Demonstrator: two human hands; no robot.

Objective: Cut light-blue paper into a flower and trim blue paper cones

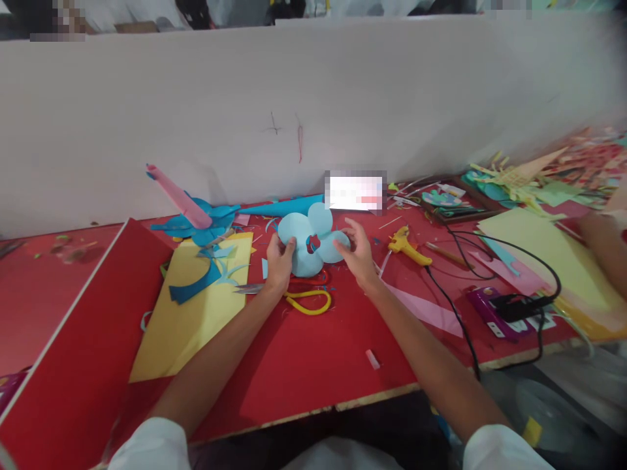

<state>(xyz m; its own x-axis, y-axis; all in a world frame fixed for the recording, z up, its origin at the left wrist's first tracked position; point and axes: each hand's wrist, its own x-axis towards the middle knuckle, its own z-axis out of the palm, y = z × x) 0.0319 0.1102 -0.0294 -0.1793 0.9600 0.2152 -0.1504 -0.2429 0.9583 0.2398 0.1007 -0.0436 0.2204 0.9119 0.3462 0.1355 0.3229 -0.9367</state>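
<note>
Between my two hands is a light blue paper flower (307,262) with rounded petals and a ragged hole at its centre. My left hand (281,264) pinches the left petal, thumb on top. At the other side, my right hand (359,251) has its thumb and fingers closed on the right petal's edge. Just below the flower lie scissors with yellow handles (309,303), their blades pointing left beside my left wrist. A red handle (313,279) shows partly under the flower. Behind it stands a lit screen (355,192), blurred out.
Left are yellow card sheets (196,313), a darker blue paper flower with a pink cone (181,199), and a red upright panel (73,352). Right lie a yellow glue gun (409,248), its black cable, a purple power strip (497,313), pink paper (426,310) and another person's arm (605,248).
</note>
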